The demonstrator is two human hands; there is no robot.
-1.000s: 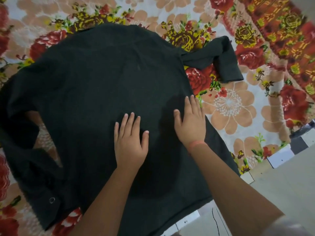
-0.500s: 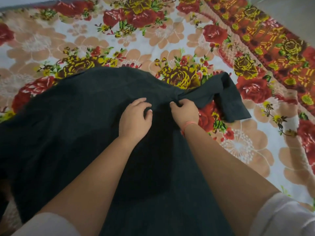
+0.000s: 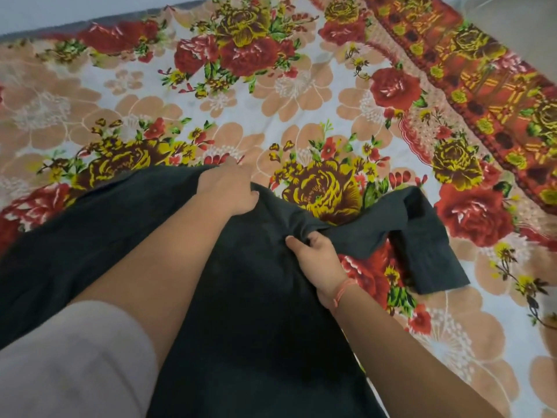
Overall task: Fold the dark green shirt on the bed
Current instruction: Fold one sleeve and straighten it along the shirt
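Note:
The dark green shirt [image 3: 259, 312] lies spread over the flowered bedsheet [image 3: 301, 95], filling the lower middle and left of the view. My left hand [image 3: 229, 188] grips the shirt's far top edge near the middle. My right hand [image 3: 316, 257] pinches the cloth where the right sleeve joins the body. That sleeve [image 3: 422, 236] trails off to the right, bent back on itself, its cuff end lying flat on the sheet. The shirt's left side and lower hem are out of frame or under my arms.
The bedsheet has large red, yellow and peach flowers and a red patterned border [image 3: 482, 86] running along the right side. The bed's far edge [image 3: 90, 22] shows at top left, with pale floor or wall beyond.
Both hands went from lying flat on the shirt's body to gripping its far edge. The left hand has moved farther up, the right hand has taken the cloth at the sleeve joint. The view shifted forward.

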